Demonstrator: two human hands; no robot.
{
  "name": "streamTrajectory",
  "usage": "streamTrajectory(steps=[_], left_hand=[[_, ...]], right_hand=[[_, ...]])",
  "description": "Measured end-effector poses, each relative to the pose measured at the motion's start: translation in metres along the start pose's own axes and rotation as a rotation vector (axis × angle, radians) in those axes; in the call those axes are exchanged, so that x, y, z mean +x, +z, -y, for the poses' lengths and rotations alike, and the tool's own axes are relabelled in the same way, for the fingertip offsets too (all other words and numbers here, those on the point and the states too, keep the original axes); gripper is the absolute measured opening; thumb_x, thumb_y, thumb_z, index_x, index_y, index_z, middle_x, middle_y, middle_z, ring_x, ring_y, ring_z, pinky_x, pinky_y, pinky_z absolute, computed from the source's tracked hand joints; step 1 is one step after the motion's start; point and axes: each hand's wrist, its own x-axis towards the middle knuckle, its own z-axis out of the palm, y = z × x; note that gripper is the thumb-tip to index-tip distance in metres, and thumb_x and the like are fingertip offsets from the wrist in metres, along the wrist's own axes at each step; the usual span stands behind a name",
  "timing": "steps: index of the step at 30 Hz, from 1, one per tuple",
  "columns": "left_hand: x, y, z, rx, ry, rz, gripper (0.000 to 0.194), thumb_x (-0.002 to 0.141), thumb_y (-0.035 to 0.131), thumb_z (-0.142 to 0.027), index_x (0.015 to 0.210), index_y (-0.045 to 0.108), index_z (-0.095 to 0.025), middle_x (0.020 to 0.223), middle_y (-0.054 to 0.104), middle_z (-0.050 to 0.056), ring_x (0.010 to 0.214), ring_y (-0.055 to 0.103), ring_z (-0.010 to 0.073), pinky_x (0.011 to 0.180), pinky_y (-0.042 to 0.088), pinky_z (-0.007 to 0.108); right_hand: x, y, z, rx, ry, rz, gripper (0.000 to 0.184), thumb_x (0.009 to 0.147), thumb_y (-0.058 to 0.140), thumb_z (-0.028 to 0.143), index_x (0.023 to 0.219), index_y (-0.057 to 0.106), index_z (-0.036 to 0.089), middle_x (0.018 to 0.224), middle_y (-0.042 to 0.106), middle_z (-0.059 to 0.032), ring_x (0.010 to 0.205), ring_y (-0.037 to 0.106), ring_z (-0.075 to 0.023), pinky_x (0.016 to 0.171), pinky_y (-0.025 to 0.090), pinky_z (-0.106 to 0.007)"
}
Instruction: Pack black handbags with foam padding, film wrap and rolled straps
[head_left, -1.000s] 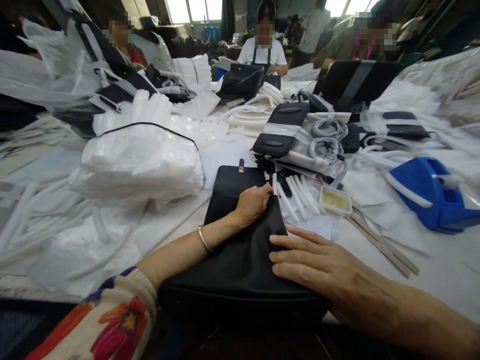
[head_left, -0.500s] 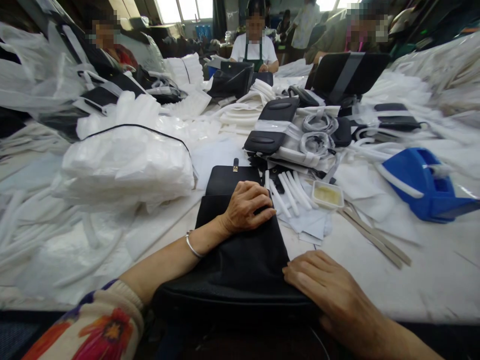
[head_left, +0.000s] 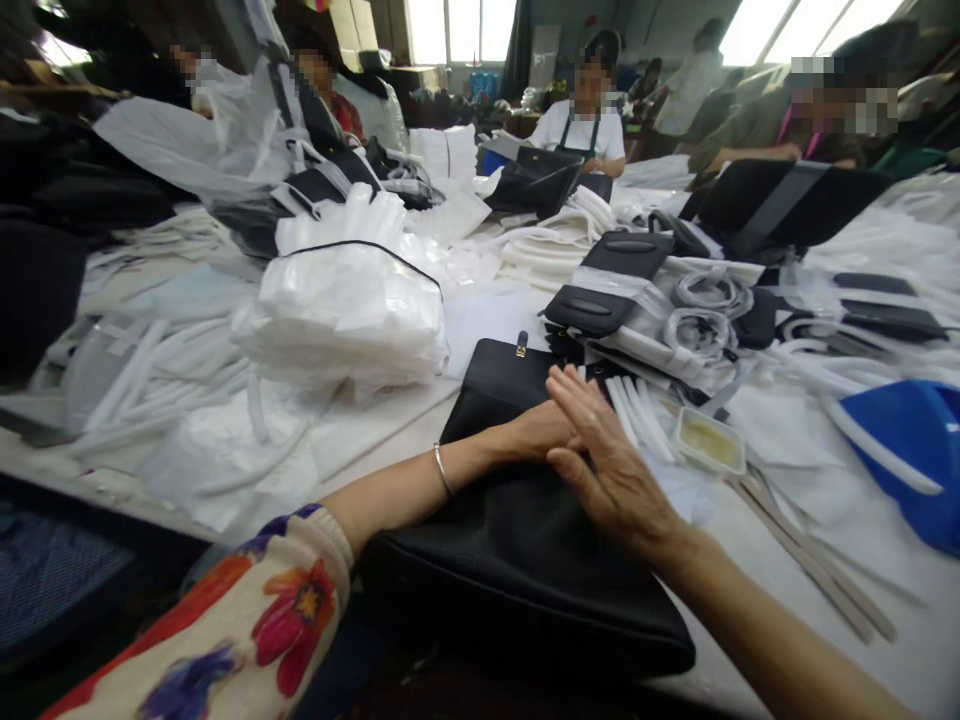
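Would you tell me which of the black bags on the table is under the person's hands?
The nearest black bag, with a gold clasp; the others lie farther back.

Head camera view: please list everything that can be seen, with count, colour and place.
handbag: one, black, flat on the table before the person, gold clasp at its far end.
white tubes: several, white, right of the handbag's far end.
small tray: one, pale with yellowish content, right of the white tubes.
blue container: one, blue, at the right edge.
wrapped bundle: one, white, left of the handbag.
black pouches: two, black, stacked behind the handbag.
table: one, white, below everything.
co-workers: several, at the far side.
left hand: own, resting on the handbag, largely covered.
right hand: own, fingers straight, lying over the left hand.
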Motion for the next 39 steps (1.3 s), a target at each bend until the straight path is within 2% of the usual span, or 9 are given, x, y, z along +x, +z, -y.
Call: streamTrajectory(steps=[3,8,14,18,21,23,27,31,39], left_hand=[[0.015,-0.011,0.016,-0.325,-0.019,0.028,0.032,0.079,0.062,-0.01,0.109,0.068,-0.017,0.116,0.069,0.008,0.112,0.062,0.0227,0.102,0.044,0.037],[0.016,-0.04,0.008,-0.472,-0.054,-0.252,0.043,0.096,0.033,-0.02,0.137,0.043,-0.01,0.14,0.05,0.019,0.128,0.051,0.0219,0.105,0.043,0.038],[-0.079,-0.082,-0.022,0.384,0.061,0.317,0.078,0.088,0.053,-0.059,0.148,0.032,-0.014,0.157,0.028,0.015,0.148,0.017,0.0293,0.12,0.008,0.048],[-0.116,-0.09,-0.017,0.691,-0.032,0.343,0.097,0.084,0.047,-0.072,0.152,0.021,-0.008,0.16,0.013,0.018,0.149,0.005,0.0288,0.12,0.002,0.047],[-0.114,-0.09,-0.013,0.714,-0.043,0.369,0.099,0.084,0.045,-0.074,0.152,0.018,-0.008,0.16,0.01,0.017,0.149,0.003,0.029,0.12,0.003,0.048],[-0.11,-0.089,-0.012,0.712,-0.042,0.373,0.098,0.084,0.044,-0.074,0.152,0.017,-0.008,0.16,0.009,0.017,0.149,0.002,0.0292,0.12,0.002,0.049],[-0.109,-0.089,-0.012,0.686,-0.06,0.372,0.096,0.085,0.043,-0.072,0.153,0.017,-0.01,0.161,0.009,0.016,0.15,0.002,0.0279,0.12,0.002,0.047],[-0.11,-0.093,-0.005,0.675,-0.048,0.375,0.09,0.088,0.041,-0.068,0.153,0.018,-0.01,0.161,0.01,0.015,0.15,0.003,0.0268,0.12,0.004,0.045],[-0.104,-0.135,-0.014,0.837,-0.167,0.419,0.1,0.078,0.055,-0.071,0.152,0.021,-0.013,0.159,0.016,0.02,0.147,0.012,0.0366,0.116,0.011,0.057]], right_hand=[[-0.022,0.042,-0.035,-0.101,0.009,0.111,0.066,0.099,0.042,0.042,0.155,0.014,0.023,0.16,0.02,-0.0115,0.148,0.015,-0.0273,0.118,0.02,-0.056],[-0.027,0.05,-0.049,-0.297,-0.024,0.296,0.063,0.099,0.041,0.043,0.153,0.021,0.018,0.159,0.022,-0.0141,0.148,0.014,-0.0258,0.118,0.018,-0.055],[-0.027,0.057,-0.048,-0.372,-0.066,0.318,0.067,0.097,0.043,0.05,0.154,0.023,0.02,0.159,0.024,-0.0114,0.148,0.014,-0.0267,0.119,0.017,-0.055],[-0.015,0.043,-0.05,-0.215,-0.012,0.432,0.082,0.088,0.049,0.064,0.153,0.026,0.02,0.158,0.024,-0.0111,0.147,0.016,-0.0297,0.119,0.015,-0.057],[0.021,0.018,-0.046,0.009,0.207,0.527,0.077,0.092,0.033,0.068,0.15,0.034,0.018,0.154,0.034,-0.0125,0.143,0.028,-0.0303,0.116,0.025,-0.056],[0.043,0.011,-0.039,0.069,0.317,0.453,0.07,0.097,0.02,0.062,0.149,0.037,0.018,0.152,0.039,-0.012,0.14,0.036,-0.028,0.115,0.03,-0.053],[0.042,0.038,-0.033,-0.156,0.087,0.296,0.065,0.098,0.027,0.058,0.148,0.038,0.019,0.153,0.038,-0.01,0.144,0.028,-0.0269,0.119,0.019,-0.053],[0.006,0.072,-0.04,-0.389,-0.117,0.383,0.07,0.096,0.036,0.056,0.151,0.029,0.013,0.154,0.033,-0.0131,0.146,0.023,-0.0265,0.119,0.015,-0.052],[0.005,0.067,-0.04,-0.49,-0.194,0.462,0.077,0.09,0.042,0.067,0.15,0.034,0.019,0.156,0.03,-0.0131,0.146,0.022,-0.0308,0.117,0.014,-0.056]])
